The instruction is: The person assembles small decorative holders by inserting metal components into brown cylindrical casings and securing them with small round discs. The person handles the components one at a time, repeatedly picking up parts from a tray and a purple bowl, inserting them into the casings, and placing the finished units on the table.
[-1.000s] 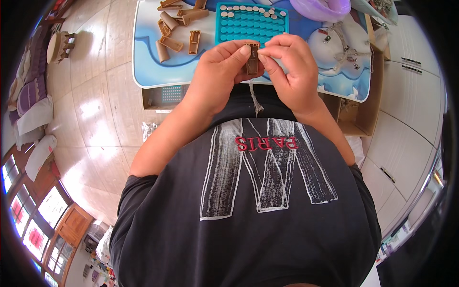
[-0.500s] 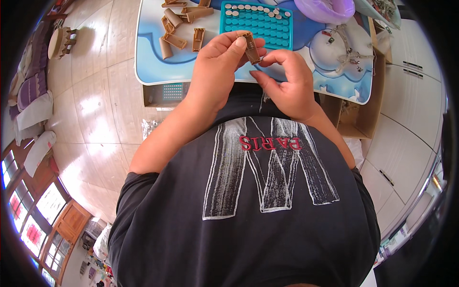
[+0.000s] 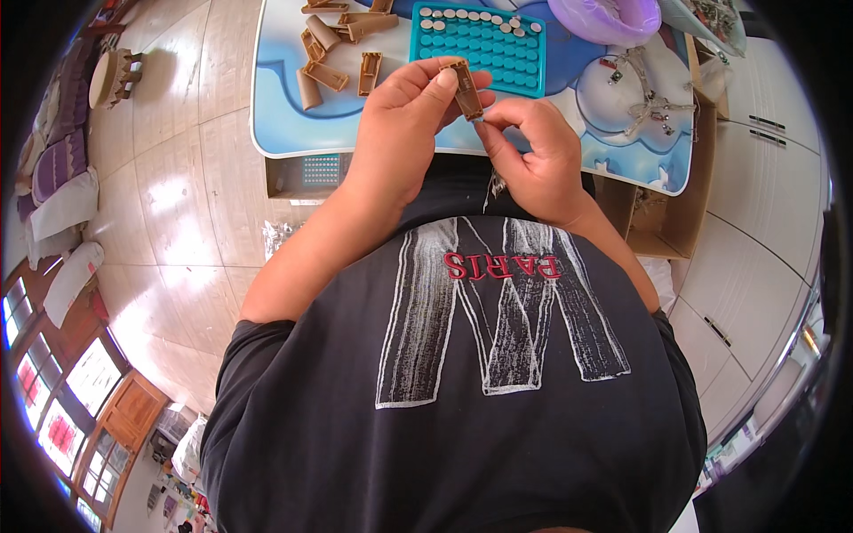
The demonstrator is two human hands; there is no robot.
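Left hand [image 3: 404, 111] grasps a slim brown plastic casing [image 3: 462, 92] above the bench [image 3: 391, 140]; the right hand [image 3: 540, 147] bunches fingertips at its lower end, grip unclear. That piece seems unfinished; similar loose brown casings [image 3: 370, 75] lie untouched.

A beige floor of large glossy tiles [image 3: 233, 233] is seen at the left, and bright patches of light are reflected on it. A round, pale-topped stool with dark legs [image 3: 108, 80] is placed there. Along the left edge, purple ruffled fabric [image 3: 53, 173] is seen above a white cloth [image 3: 75, 284]. At the lower left, brown-framed windows [image 3: 95, 382] are strongly lit, and an orange-brown wooden panel [image 3: 138, 416] is set beside them. The right side is occupied by glossy white cabinets [image 3: 755, 213], fitted with slim dark handles [image 3: 719, 328].
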